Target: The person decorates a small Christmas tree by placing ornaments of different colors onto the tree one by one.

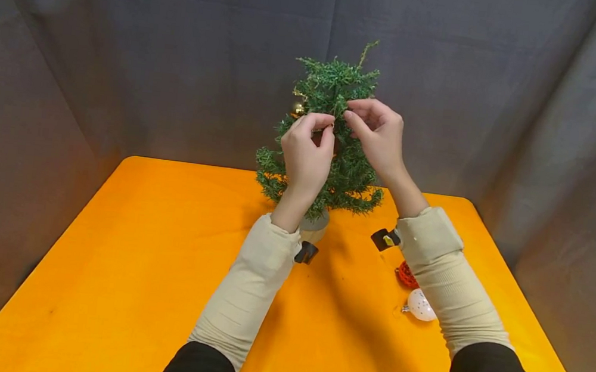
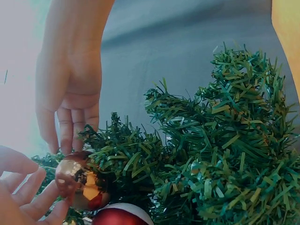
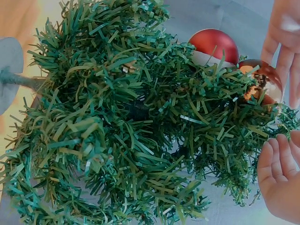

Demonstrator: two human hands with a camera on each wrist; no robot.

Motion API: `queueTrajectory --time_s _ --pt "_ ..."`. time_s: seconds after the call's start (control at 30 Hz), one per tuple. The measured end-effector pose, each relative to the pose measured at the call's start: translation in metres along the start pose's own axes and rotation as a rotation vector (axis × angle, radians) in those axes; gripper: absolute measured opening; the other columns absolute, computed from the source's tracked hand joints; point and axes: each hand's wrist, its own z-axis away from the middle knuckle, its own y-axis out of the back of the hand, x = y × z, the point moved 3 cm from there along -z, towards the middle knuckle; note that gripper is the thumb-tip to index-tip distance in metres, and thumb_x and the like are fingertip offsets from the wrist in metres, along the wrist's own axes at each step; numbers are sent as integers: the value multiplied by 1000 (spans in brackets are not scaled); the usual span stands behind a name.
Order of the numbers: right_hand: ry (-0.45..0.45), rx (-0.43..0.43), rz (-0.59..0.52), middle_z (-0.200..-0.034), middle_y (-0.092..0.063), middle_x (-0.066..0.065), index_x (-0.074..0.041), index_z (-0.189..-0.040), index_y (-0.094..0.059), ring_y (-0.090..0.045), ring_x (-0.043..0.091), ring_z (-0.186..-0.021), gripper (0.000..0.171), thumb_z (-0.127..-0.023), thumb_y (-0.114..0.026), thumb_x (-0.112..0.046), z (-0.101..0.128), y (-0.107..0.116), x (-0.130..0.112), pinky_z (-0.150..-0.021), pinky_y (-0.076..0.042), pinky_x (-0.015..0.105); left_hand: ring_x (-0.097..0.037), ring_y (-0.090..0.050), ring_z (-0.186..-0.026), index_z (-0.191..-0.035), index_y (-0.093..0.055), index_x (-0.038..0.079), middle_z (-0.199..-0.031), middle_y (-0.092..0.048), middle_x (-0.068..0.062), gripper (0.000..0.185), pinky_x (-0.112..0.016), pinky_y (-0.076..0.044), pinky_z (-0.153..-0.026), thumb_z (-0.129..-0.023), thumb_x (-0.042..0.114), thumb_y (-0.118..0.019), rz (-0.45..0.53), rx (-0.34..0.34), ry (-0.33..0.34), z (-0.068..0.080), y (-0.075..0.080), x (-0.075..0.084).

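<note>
An artificial Christmas tree (image 1: 353, 167) stands in a grey pot (image 1: 314, 226). Before its upper branches, my left hand (image 1: 306, 154) pinches a thin loop between thumb and index finger. A shiny copper bauble (image 2: 77, 180) hangs at that hand's fingers, partly hidden by needles in the right wrist view. My right hand (image 1: 383, 137) has its thumb and index finger at the tip of a green branch (image 1: 340, 105), its other fingers bent. Close to the copper bauble is a red and white bauble (image 3: 213, 46). A gold bauble (image 1: 298, 108) hangs on the tree's left side.
On the orange table (image 1: 151, 256), a red bauble (image 1: 407, 275) and a white speckled bauble (image 1: 420, 305) lie beside the right sleeve (image 1: 455, 285), which partly covers them. Grey curtains (image 1: 207, 63) enclose the table at the back and sides.
</note>
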Motion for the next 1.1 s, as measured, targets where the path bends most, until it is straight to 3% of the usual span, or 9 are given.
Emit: queueTrajectory --time_s 0.1,0.23,0.4,0.63,0.83,1.1 --pt "9 -4 3 -78 -56 29 19 -95 -58 -52 0 -59 16 -83 -55 10 1 1 -1 -56 -46 18 -19 -53 -68 -90 -67 -3 -85 -62 -11 12 -21 -44 -60 -85 0 -56 -9 12 -29 3 4 1" --pt "12 -2 6 -78 -57 29 19 -95 -58 -55 13 -60 15 -82 -55 10 2 2 0 -57 -47 19 -18 -55 -71 -88 -67 -2 -84 -62 -11 12 -25 -46 -62 -84 -1 -56 -13 22 -77 6 7 0" --pt "-1 -5 10 -78 -58 26 19 -95 -58 -56 23 -62 16 -82 -56 10 4 2 3 -58 -48 21 -17 -52 -64 -87 -67 -3 -80 -61 -10 10 -27 -44 -55 -83 -1 -58 -14 24 -115 11 11 -2" --pt "3 24 -15 -74 -60 10 16 -93 -60 -56 20 -62 14 -83 -57 7 8 9 22 -58 -48 19 -20 -52 -63 -90 -65 -3 -82 -60 -10 10 -25 -42 -55 -82 0 -60 -4 -54 -175 22 14 -2" --pt "43 35 -29 -74 -61 7 14 -92 -61 -56 15 -60 13 -83 -58 5 12 15 30 -57 -48 20 -22 -55 -78 -91 -66 -3 -88 -62 -11 11 -26 -44 -70 -81 1 -63 -26 -97 -188 30 16 -3" --pt "50 52 -34 -74 -62 1 16 -89 -61 -56 11 -58 11 -82 -58 8 20 21 30 -57 -47 20 -20 -56 -81 -89 -66 -2 -86 -62 -10 10 -23 -44 -72 -79 0 -64 -54 -118 -207 39 17 -10"
